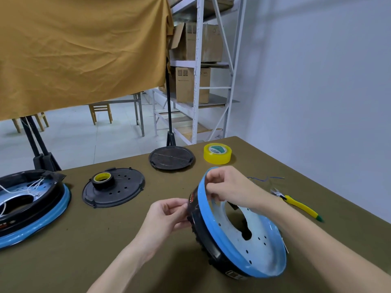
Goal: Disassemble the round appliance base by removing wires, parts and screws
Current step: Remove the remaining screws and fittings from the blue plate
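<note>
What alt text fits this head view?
Both hands tilt a blue-rimmed round appliance base on a green table: left hand grips its black side, right hand pinches its top rim. A second base, tape rolls and yellow-handled pliers lie nearby.

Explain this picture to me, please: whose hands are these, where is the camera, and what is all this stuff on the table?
There is no robot here. A person wears a camera on the head, so this single view looks forward and down at their own hands.

The left hand grips the black outer wall of a round appliance base, which is tipped up on its edge on the olive table. The right hand pinches its blue rim at the top.

Also on the table: a second base with white wires, a black cover plate carrying a roll of black tape, another black round plate, a roll of yellow tape, yellow-handled pliers and loose wires.
</note>
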